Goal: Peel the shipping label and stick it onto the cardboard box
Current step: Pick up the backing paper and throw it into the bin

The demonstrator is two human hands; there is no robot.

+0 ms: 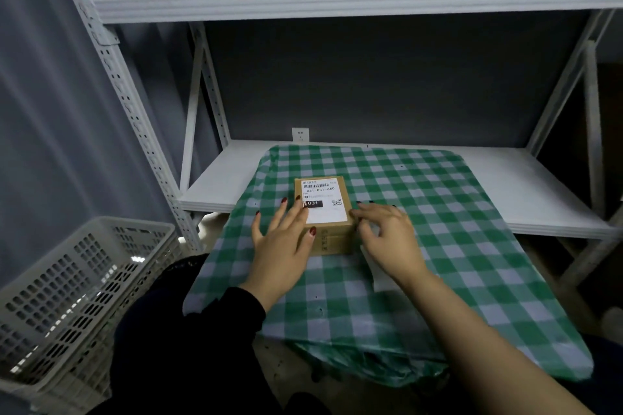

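Both my hands lie open and flat, holding nothing: left hand (283, 239) on the label (324, 200), right hand (387, 232) against the cardboard box (332, 239) mid-cloth (438, 246). Uneven pressing could leave bubbles or lifted corners.

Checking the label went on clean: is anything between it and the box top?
Nothing visible. The label lies flat on the box top; the left hand covers its left edge, and the right hand is at the box's right side.
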